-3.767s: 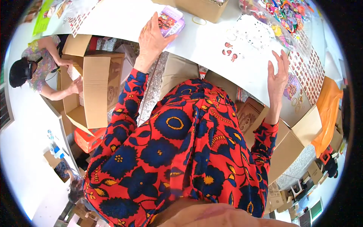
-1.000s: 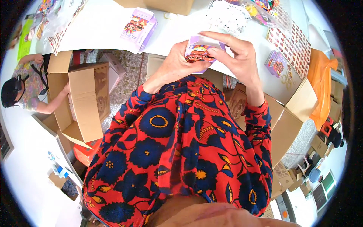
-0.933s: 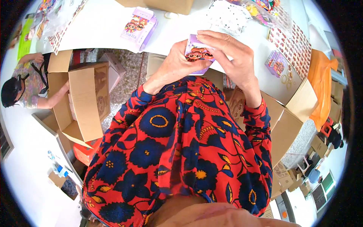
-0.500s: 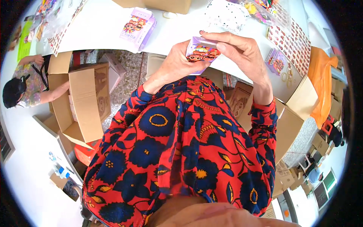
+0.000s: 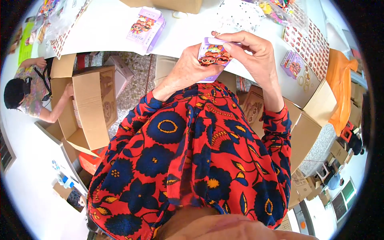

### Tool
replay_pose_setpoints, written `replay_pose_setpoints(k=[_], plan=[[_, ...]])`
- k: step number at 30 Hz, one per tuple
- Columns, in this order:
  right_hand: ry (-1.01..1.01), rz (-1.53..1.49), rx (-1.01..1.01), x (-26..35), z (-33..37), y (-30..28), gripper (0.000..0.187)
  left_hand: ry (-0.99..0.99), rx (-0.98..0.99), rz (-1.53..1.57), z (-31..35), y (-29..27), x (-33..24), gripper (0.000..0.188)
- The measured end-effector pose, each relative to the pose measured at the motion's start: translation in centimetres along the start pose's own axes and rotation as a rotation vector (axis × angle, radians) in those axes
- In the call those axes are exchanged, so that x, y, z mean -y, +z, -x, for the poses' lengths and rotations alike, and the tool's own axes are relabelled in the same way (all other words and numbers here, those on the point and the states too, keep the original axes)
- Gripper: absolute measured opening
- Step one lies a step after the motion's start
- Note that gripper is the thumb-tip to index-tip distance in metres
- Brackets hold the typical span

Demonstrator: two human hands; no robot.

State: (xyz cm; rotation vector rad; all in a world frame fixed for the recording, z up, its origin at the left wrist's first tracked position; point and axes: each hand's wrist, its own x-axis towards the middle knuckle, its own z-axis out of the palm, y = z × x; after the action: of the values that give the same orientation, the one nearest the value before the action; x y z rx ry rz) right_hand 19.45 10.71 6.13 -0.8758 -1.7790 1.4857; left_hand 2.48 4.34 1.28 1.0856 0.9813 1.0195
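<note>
A small purple box (image 5: 214, 54) with cartoon figures on its front is held up before my chest at the table's near edge. My left hand (image 5: 186, 68) wraps round its left side and lower part. At the top right edge my right hand (image 5: 254, 52) pinches it, the thumb on the front and the index finger stretched along the top. A tiny round reddish piece, perhaps a sticker (image 5: 215, 33), shows by the right index fingertip; whether it clings to the finger I cannot tell. The other right fingers are partly hidden.
Purple boxes (image 5: 146, 30) stand at the back left of the white table (image 5: 180, 38). To the right lie another small box (image 5: 293, 65), rubber bands (image 5: 306, 78) and sticker sheets (image 5: 310, 46). Open cartons (image 5: 90, 110) flank me; a co-worker (image 5: 34, 90) reaches into the left one.
The box's top edge has tipped so more of its front shows. My right thumb has moved left onto the front, and the right hand has shifted slightly left.
</note>
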Motion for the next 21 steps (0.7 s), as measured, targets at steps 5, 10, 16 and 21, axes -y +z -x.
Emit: replay_pose_setpoints(k=[5, 10, 16, 21], plan=[[-0.039, 0.232, -0.02, 0.1, 0.1, -0.3, 0.015, 0.015, -0.015, -0.09, 0.1, 0.3, 0.1, 0.027], [-0.035, 0.247, -0.033, 0.1, 0.2, -0.2, 0.015, 0.023, -0.047, -0.163, 0.4, 0.4, -0.2, 0.03], [-0.205, 0.429, -0.063, -0.4, 0.3, 0.2, 0.016, 0.024, -0.083, -0.284, 0.1, 0.1, 0.3, 0.031], [-0.467, 0.612, 0.01, -1.2, 0.2, -0.4, 0.02, -0.055, -0.07, -0.196, 0.7, 0.2, 0.0, 0.028]])
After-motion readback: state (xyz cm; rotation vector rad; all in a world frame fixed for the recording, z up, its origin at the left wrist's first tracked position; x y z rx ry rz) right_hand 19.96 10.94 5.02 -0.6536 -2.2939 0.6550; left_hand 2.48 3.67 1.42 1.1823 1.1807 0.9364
